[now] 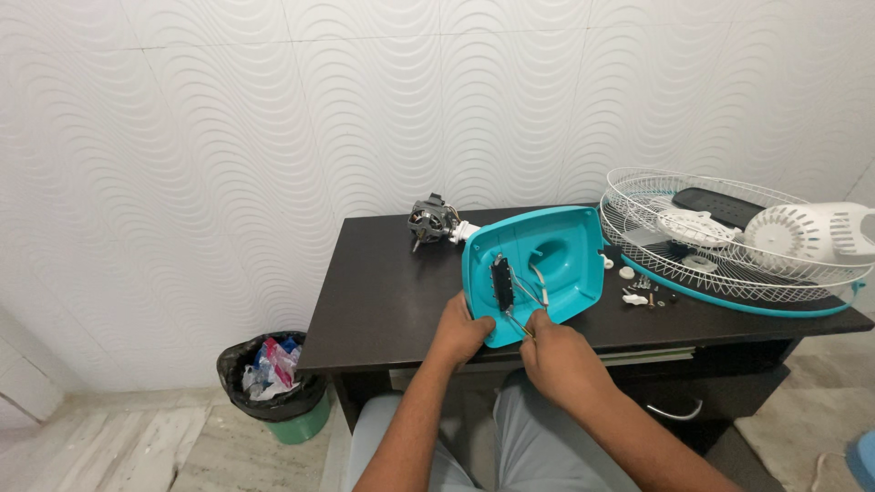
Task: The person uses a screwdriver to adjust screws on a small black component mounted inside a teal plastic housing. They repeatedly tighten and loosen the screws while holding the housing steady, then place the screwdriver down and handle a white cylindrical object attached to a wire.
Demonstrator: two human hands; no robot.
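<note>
We see the right hand (558, 357) pinched shut on a thin metal tool (519, 326), likely tweezers or small pliers, too small to tell which. Its tip sits at the lower inside of a turquoise fan base shell (556, 260). The tool runs up and to the left from the fingers, toward a black switch block (500, 281) inside the shell. The left hand (460, 330) grips the shell's lower left edge, fingers curled over the rim, just beside the right hand.

The shell lies open side up at the front edge of the dark desk (383, 301), near the middle. Its long axis runs from the near left corner up toward the far right, tilted a little. The narrower end points at us, right under both hands; the wider end points away toward the back of the desk. Thin wires (533, 278) run from the switch block across the shell's inside.

Behind the shell, near the back edge, sits a small fan motor (432, 221), with a white part touching the shell's far left corner. To the right of the shell we see a few white knobs and loose screws (643, 293) on the desk. Further right, a white wire fan guard (729, 241) with a turquoise rim covers the right end of the desk; a white motor cover (807, 232) and a black flat piece (720, 205) rest in it.

On the floor left of the desk stands a green bin (272, 378) with a black liner. Behind everything is a white wavy wall (273, 109).
</note>
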